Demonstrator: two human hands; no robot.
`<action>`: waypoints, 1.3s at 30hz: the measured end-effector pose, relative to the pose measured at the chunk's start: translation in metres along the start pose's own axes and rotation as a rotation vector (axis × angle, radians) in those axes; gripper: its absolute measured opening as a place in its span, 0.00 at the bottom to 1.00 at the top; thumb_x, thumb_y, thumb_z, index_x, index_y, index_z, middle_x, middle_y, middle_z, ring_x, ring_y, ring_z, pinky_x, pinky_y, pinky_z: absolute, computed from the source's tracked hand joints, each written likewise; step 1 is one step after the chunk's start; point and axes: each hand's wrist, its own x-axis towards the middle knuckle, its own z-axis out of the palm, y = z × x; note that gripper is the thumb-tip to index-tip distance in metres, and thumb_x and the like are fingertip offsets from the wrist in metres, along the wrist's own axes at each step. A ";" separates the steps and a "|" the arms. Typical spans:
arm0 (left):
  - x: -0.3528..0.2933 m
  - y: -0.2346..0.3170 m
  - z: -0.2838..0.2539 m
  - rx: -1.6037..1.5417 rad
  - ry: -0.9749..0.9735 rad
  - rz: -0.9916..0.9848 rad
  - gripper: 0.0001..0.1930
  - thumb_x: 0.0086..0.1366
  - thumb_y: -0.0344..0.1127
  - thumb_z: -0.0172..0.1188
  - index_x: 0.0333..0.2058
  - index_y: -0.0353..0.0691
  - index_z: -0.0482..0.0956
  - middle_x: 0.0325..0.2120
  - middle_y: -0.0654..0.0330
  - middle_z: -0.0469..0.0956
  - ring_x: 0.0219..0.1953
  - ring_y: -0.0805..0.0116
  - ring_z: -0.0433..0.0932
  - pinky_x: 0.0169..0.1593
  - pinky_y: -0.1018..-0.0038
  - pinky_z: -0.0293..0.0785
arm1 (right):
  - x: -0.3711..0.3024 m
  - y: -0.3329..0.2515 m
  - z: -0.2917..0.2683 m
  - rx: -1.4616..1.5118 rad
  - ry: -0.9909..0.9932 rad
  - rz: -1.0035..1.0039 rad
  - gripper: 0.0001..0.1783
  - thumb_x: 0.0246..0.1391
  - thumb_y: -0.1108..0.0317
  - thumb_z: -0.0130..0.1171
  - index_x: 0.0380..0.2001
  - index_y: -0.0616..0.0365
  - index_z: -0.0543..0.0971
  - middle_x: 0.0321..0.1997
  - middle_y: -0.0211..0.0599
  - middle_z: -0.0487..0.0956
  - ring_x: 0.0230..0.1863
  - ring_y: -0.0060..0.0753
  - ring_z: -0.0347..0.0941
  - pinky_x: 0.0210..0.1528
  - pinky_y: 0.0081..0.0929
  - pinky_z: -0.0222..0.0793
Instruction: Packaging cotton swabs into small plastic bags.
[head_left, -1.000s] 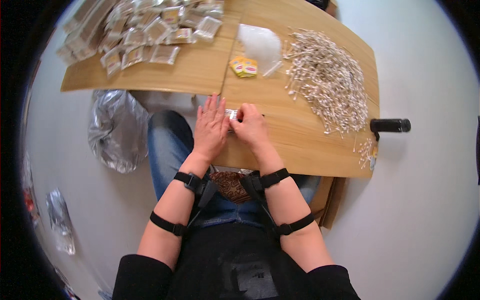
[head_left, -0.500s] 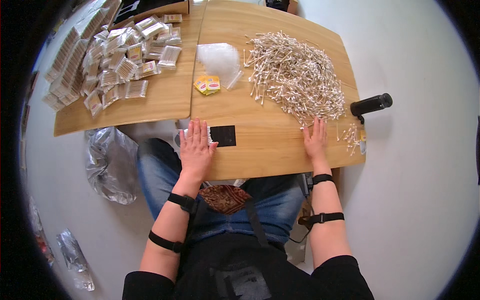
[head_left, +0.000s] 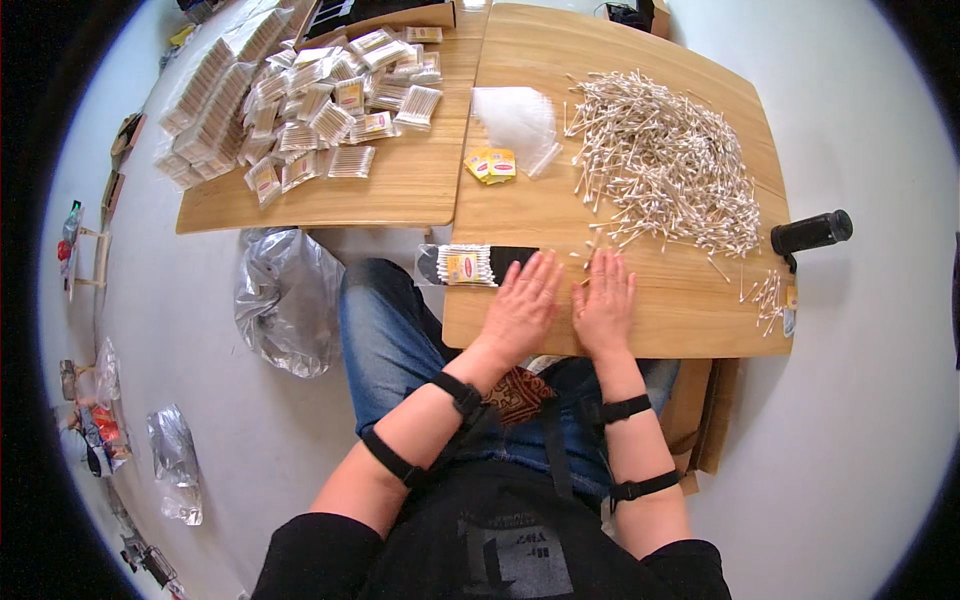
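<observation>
A row of cotton swabs [head_left: 482, 265] lies side by side on a dark flat strip [head_left: 516, 258] at the near table edge. On the row rests a yellow card [head_left: 462, 268], and clear film shows around the strip's left end. My left hand [head_left: 522, 305] lies flat with fingers stretched, its fingertips over the strip's right end. Just right of it, my right hand [head_left: 604, 305] is also flat and open on the tabletop. A few loose swabs [head_left: 590, 252] lie at its fingertips; whether any sit beneath the fingers is hidden.
A big heap of loose swabs [head_left: 670, 160] covers the right side. Clear bags [head_left: 515, 120] and yellow cards [head_left: 490, 165] lie mid-table. Filled swab packets [head_left: 330, 120] pile up at the far left. A black cylinder [head_left: 810, 232] stands out at the right edge.
My left hand has moved right off the swab row, uncovering the yellow card. My right hand has slid left from the heap, and loose swabs now lie by its fingertips. The view has shifted.
</observation>
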 end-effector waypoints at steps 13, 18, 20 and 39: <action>0.008 0.006 0.014 -0.093 0.140 -0.035 0.22 0.63 0.34 0.54 0.56 0.38 0.71 0.61 0.53 0.67 0.66 0.56 0.61 0.69 0.56 0.51 | -0.004 0.010 -0.034 0.373 0.178 0.017 0.24 0.48 0.78 0.57 0.51 0.58 0.74 0.54 0.44 0.74 0.57 0.50 0.68 0.61 0.43 0.63; 0.008 0.004 0.013 -0.130 0.186 -0.016 0.17 0.59 0.30 0.55 0.49 0.41 0.74 0.55 0.55 0.72 0.63 0.58 0.65 0.68 0.57 0.55 | 0.018 0.002 -0.033 0.378 0.155 -0.079 0.14 0.47 0.77 0.59 0.40 0.56 0.79 0.42 0.39 0.76 0.45 0.46 0.71 0.49 0.40 0.67; 0.008 0.003 0.013 -0.193 0.212 -0.028 0.14 0.58 0.29 0.55 0.44 0.41 0.76 0.52 0.55 0.73 0.61 0.58 0.67 0.66 0.57 0.58 | 0.022 0.006 -0.027 0.397 0.166 -0.066 0.11 0.47 0.76 0.60 0.37 0.56 0.78 0.39 0.38 0.76 0.44 0.46 0.70 0.48 0.40 0.67; 0.008 0.003 0.011 -0.155 0.361 -0.068 0.07 0.57 0.30 0.57 0.35 0.39 0.75 0.42 0.58 0.74 0.53 0.57 0.71 0.61 0.58 0.63 | 0.040 0.005 -0.024 0.246 -0.004 -0.154 0.05 0.46 0.69 0.63 0.26 0.53 0.76 0.32 0.37 0.75 0.40 0.44 0.71 0.41 0.39 0.70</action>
